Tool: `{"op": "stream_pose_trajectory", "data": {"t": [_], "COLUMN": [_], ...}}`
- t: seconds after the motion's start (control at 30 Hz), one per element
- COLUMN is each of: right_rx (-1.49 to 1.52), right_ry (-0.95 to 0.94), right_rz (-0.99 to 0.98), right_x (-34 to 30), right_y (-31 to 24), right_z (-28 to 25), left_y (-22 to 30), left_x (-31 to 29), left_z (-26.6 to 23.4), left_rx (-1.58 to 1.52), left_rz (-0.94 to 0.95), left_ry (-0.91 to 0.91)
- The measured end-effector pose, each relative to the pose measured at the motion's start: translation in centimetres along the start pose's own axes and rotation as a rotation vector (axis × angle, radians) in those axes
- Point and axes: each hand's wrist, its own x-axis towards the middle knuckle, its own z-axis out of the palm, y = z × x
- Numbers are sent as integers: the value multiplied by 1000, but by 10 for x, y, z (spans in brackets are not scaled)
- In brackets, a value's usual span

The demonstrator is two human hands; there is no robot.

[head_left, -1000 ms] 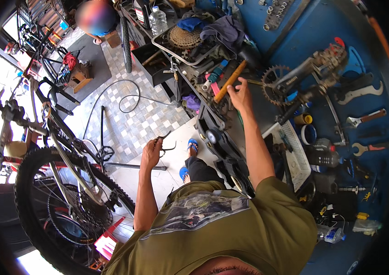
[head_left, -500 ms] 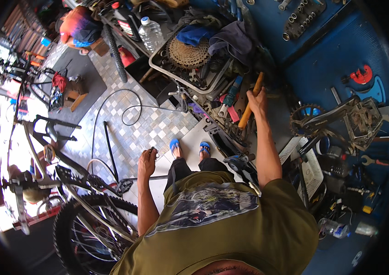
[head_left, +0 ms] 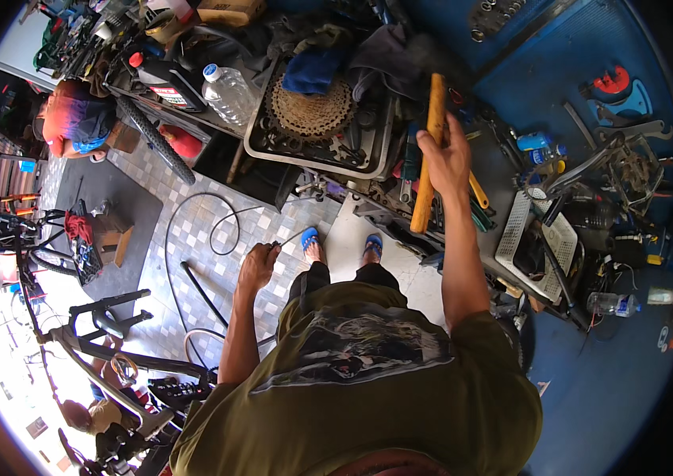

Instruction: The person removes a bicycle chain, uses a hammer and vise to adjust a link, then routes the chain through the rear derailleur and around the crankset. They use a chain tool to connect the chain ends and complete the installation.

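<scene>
My right hand (head_left: 448, 159) is wrapped round a long yellow bar (head_left: 433, 111), perhaps a tool handle, held almost upright over the cluttered bench. Its kind cannot be told. Close to that hand lie a yellow-handled tool (head_left: 478, 190) and some green-handled pliers (head_left: 479, 216). Lower and to the left, my left hand (head_left: 257, 266) is closed, with a small dark thing (head_left: 276, 246) poking out at the fingertips; I cannot make out what it is. The left hand hangs in front of my body, above the tiled floor.
A metal tray (head_left: 317, 163) holds a large bicycle cassette (head_left: 313, 107) and a blue cloth (head_left: 313, 71). Beside it stands a clear bottle (head_left: 229, 95). A white perforated basket (head_left: 563, 246) sits at right. A bicycle frame (head_left: 130, 357) stands at left; a person (head_left: 78, 115) crouches far left. Hose loops lie on the floor.
My view has turned, so the bench and tray sit further left. The yellow bar has swung more upright in my right hand. My left hand stays low and closed.
</scene>
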Motion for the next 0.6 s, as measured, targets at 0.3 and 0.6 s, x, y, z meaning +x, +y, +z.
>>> {"op": "stream_pose_trajectory", "data": {"t": [0.3,0.6], "right_rx": [-75,-548], "right_ry": [-27,-31], "right_rz": [-72,-105], "right_x": [38,84], "right_y": [-24,11], "right_z": [120,162], "left_y": [-8,-9], "left_x": [21,17], "left_z": [1,20], "left_rx": [-29,-4], "left_rz": [136,219], "left_ry": [16,-82]}}
